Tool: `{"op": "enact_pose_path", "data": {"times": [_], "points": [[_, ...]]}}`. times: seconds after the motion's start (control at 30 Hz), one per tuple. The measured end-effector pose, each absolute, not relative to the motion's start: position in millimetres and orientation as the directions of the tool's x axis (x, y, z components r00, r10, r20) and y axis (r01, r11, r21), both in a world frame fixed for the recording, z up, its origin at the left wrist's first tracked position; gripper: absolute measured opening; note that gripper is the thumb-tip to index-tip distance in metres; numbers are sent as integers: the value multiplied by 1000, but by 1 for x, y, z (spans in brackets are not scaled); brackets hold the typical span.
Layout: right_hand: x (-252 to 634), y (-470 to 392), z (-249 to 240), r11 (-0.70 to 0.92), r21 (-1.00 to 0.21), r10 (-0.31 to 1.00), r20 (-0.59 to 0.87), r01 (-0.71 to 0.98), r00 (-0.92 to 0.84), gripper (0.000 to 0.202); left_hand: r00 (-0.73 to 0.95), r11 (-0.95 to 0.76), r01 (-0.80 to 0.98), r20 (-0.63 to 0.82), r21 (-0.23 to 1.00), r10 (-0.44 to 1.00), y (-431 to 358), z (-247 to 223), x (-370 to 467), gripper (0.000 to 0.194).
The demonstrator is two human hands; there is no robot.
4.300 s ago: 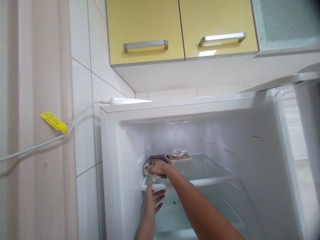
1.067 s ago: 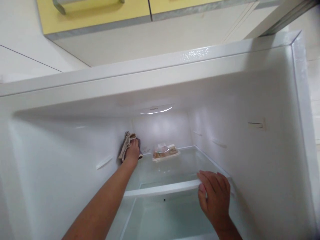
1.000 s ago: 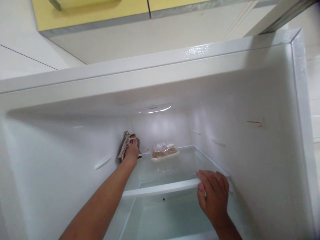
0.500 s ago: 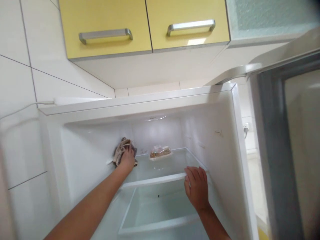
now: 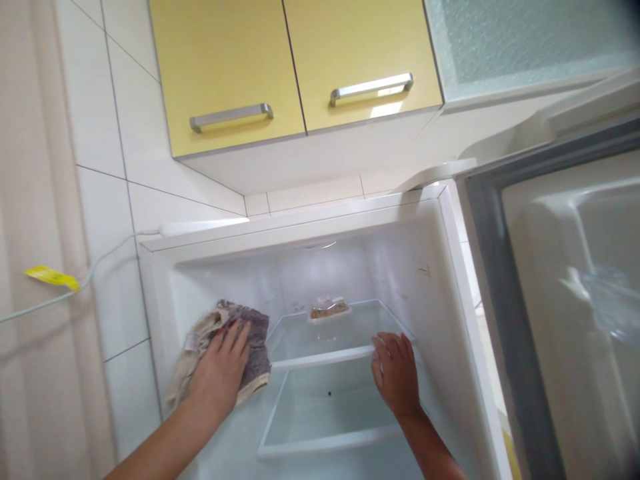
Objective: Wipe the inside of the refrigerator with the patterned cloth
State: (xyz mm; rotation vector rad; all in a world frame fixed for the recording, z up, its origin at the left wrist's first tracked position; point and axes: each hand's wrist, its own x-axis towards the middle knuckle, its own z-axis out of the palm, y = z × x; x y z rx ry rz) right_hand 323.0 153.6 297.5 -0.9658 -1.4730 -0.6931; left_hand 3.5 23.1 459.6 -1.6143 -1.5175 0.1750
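I look into an open white fridge point(image 5: 300, 223). My left hand point(image 5: 220, 373) presses a grey and beige cloth point(image 5: 253, 333) flat against the fridge's inner left wall, near the front. My right hand point(image 5: 397, 377) rests on the front right edge of the upper glass shelf point(image 5: 325, 357), fingers curled over the rim. A small tray of wrapped food point(image 5: 329, 309) sits at the back of that shelf.
The fridge door point(image 5: 560, 300) stands open at the right. A lower glass shelf point(image 5: 325, 443) lies below. Yellow cabinets point(image 5: 295, 67) hang above. A white cable point(image 5: 100, 267) with a yellow tag point(image 5: 53, 278) runs along the tiled wall at left.
My left hand slid the cloth from the back corner forward along the left wall toward the front. My right hand stayed on the shelf edge. The view pulled back and tilted.
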Motion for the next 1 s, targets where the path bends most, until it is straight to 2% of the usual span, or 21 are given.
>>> {"op": "enact_pose_path", "data": {"times": [0.1,0.3,0.4,0.53,0.67,1.0], "points": [[323,152,297,483,-124,182,982,867,39,27,269,143,779,531,-611,804,8,473,0,55],[323,148,297,499,-137,222,975,856,26,29,278,318,729,686,-607,672,29,516,16,55],[323,148,297,496,-141,219,975,857,33,30,272,304,740,681,-599,680,60,537,24,48],[324,152,294,505,-120,207,978,855,15,34,197,322,695,601,-643,775,112,550,25,45],[324,158,289,516,-122,189,982,848,27,36,183,336,683,598,-648,781,164,547,18,46],[317,178,283,485,-104,47,995,869,93,31,134,353,712,611,-607,780,257,530,5,46]]}}
